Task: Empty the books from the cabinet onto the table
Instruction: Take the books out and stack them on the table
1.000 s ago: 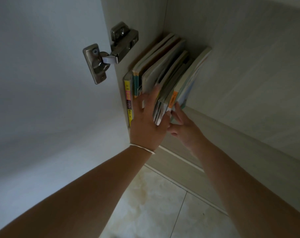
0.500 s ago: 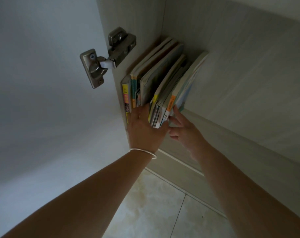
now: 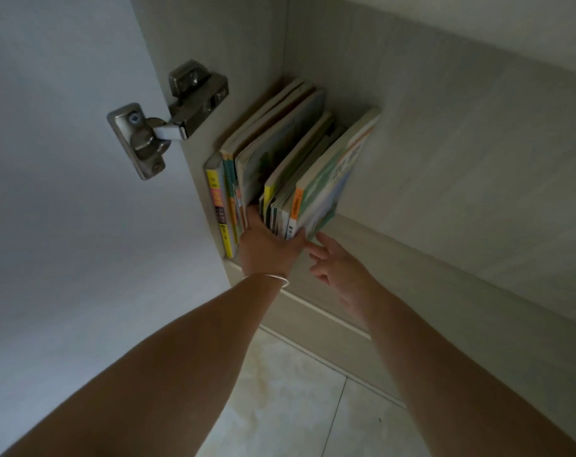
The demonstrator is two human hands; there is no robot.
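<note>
Several books [image 3: 280, 173] stand upright in a cabinet [image 3: 445, 159], packed against its left wall and leaning slightly. Two bare arms reach in from below. The left hand [image 3: 267, 245], a thin bangle [image 3: 273, 278] at its wrist, has its fingers pushed into a gap in the row and its thumb around the front of the right-hand bunch, so it grips that bunch. The right hand [image 3: 341, 268] hovers just beside the outermost book, fingers spread wide, holding nothing. A metal hinge [image 3: 168, 123] joins the open door [image 3: 66, 192] to the cabinet wall. Pale floor tiles [image 3: 280, 407] show below. No bench is in view, and every visible book is inside the cabinet. Judging by that, the emptying has barely begun here: the whole row is left to carry out.
</note>
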